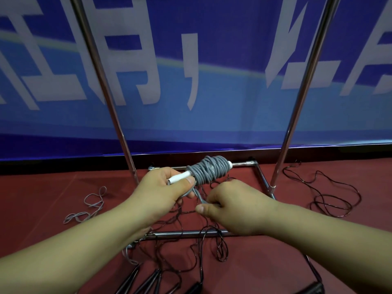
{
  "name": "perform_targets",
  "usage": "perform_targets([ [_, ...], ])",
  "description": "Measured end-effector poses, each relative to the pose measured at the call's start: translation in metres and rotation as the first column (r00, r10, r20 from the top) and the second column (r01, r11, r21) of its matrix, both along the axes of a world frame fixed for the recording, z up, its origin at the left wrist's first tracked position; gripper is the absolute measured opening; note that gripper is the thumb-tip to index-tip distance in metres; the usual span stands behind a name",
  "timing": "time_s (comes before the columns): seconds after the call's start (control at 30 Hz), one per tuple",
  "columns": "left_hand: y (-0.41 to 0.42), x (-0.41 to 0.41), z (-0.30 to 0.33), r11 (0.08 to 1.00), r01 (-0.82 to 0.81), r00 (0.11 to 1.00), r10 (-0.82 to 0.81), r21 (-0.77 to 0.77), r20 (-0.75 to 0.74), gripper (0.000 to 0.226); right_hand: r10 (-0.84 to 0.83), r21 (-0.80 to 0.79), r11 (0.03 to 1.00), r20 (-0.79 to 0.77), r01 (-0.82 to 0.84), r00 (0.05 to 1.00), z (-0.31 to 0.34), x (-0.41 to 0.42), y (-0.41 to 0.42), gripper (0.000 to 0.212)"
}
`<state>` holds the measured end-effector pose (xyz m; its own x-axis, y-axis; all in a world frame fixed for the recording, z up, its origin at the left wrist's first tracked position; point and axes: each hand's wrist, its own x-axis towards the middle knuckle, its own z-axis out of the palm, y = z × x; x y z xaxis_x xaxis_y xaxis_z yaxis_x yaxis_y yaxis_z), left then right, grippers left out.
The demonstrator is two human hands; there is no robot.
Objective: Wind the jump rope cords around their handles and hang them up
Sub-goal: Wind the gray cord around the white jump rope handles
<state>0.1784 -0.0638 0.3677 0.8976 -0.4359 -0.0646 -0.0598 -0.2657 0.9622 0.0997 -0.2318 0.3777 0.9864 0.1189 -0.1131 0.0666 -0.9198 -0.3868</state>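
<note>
My left hand (163,187) grips the white handles (180,177) of a jump rope, held roughly level and pointing right. Grey cord (210,169) is wound thickly round the handles' far part. A short loose end of that grey cord (198,196) runs down to my right hand (231,205), which pinches it just below the bundle. Thin dark cords (186,247) of other ropes lie tangled on the red floor under my hands, with dark handles (146,281) near the bottom edge. The rack's top rail is out of view.
A chrome rack stands in front of me, with a left post (106,90), a right post (301,90) and base bars (191,232) on the floor. Another grey cord (89,206) lies at the left, a dark cord (331,198) at the right. A blue banner (212,107) hangs behind.
</note>
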Motion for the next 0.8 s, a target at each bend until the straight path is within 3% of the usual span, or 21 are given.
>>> perform_targets([
  [0.2, -0.001, 0.005, -0.007, 0.994, -0.065, 0.989, 0.053, 0.088, 0.135, 0.013, 0.012, 0.021, 1.0, -0.096, -0.01, 0.995, -0.002, -0.004, 0.002, 0.032],
  [0.43, 0.003, 0.015, -0.018, 0.929, -0.067, 0.939, -0.065, 0.364, 0.338, 0.017, -0.021, -0.033, 0.999, 0.065, 0.023, 0.998, 0.001, -0.003, -0.004, 0.043],
  [0.6, 0.004, 0.014, -0.014, 0.884, 0.029, 0.916, -0.21, 0.466, 0.341, 0.015, -0.12, 0.037, 0.992, 0.06, 0.118, 0.991, 0.01, -0.003, -0.011, 0.047],
  [0.8, 0.005, 0.008, -0.009, 0.806, 0.161, 0.865, -0.393, 0.57, 0.312, 0.009, -0.162, 0.217, 0.965, 0.043, 0.149, 0.986, 0.012, -0.005, -0.019, 0.027],
])
